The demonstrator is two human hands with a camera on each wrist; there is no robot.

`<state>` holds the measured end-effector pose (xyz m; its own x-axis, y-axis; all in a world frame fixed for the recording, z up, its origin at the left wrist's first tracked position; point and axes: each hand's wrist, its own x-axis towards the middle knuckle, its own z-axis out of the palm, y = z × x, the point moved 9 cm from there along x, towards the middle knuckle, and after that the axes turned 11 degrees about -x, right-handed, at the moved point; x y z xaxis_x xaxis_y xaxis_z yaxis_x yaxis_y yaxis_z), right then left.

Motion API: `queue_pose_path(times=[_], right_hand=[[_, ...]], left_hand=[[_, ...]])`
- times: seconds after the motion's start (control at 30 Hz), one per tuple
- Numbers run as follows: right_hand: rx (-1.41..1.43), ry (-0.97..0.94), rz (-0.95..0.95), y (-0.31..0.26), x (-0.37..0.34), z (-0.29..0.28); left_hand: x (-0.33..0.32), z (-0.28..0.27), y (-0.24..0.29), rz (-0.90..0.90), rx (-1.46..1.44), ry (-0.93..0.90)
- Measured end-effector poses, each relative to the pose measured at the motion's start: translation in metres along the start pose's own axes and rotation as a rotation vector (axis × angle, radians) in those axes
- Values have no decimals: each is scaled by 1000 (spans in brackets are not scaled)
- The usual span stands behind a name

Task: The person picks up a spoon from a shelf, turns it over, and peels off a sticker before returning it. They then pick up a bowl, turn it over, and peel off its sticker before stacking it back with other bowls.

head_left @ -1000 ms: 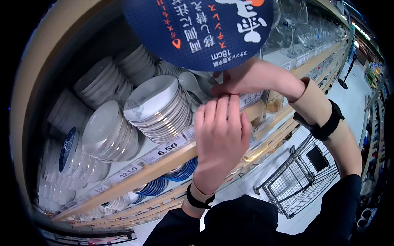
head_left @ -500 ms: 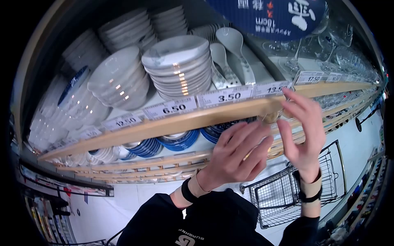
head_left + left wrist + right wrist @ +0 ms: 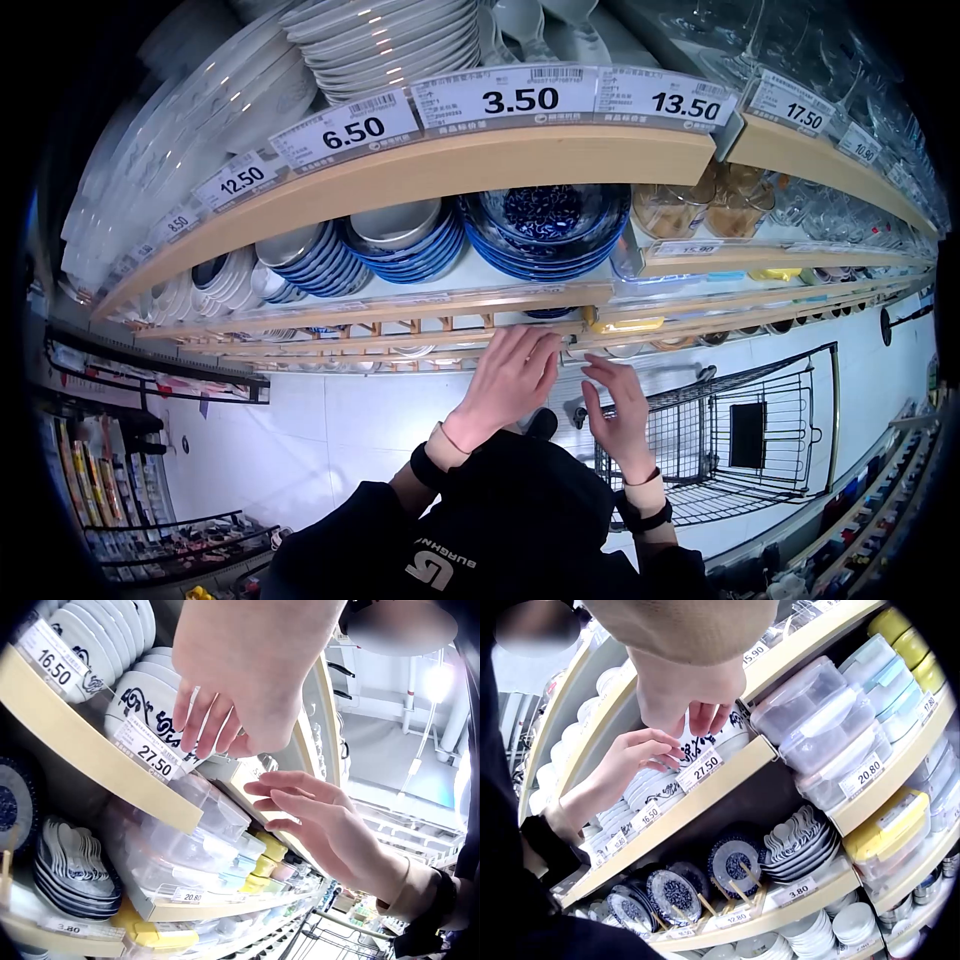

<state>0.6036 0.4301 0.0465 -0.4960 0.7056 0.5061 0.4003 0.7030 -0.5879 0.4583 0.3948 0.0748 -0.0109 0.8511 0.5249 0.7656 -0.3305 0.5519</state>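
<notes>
My left hand [image 3: 507, 378] hovers in front of the lower shelves in the head view, with nothing in it and its fingers extended. Beside it, a little to the right, my right hand [image 3: 618, 410] is raised with loosely bent fingers and also holds nothing. Beyond both hands, blue patterned bowls [image 3: 545, 255] stand stacked on the shelf under the price labels. In the left wrist view the fingers of the left hand [image 3: 240, 705] hang down near white bowls with a dark scroll pattern [image 3: 135, 705]. The right wrist view shows similar bowls [image 3: 724, 733] behind the right hand [image 3: 686, 694].
A wire shopping cart [image 3: 670, 440] stands on the floor at the right. White plates [image 3: 400, 45] and spoons [image 3: 525, 30] fill the upper shelf, above its wooden edge [image 3: 450, 170]. Clear lidded boxes [image 3: 817, 712] and upright blue plates [image 3: 735, 859] occupy neighbouring shelves.
Both hands have come away from the upper shelf edge, down towards the body, and separated. The head view has tilted downward, and the round dark blue label has left it.
</notes>
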Motion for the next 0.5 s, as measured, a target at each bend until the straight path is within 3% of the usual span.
queue_pose_path(times=[0.33,0.5], right_hand=[[108,-61,151,24,-25,27],[80,-47,131,15,-30,48]], left_hand=[[-1,36,24,89,-45,-120],[-15,40,18,87,-69,-236]])
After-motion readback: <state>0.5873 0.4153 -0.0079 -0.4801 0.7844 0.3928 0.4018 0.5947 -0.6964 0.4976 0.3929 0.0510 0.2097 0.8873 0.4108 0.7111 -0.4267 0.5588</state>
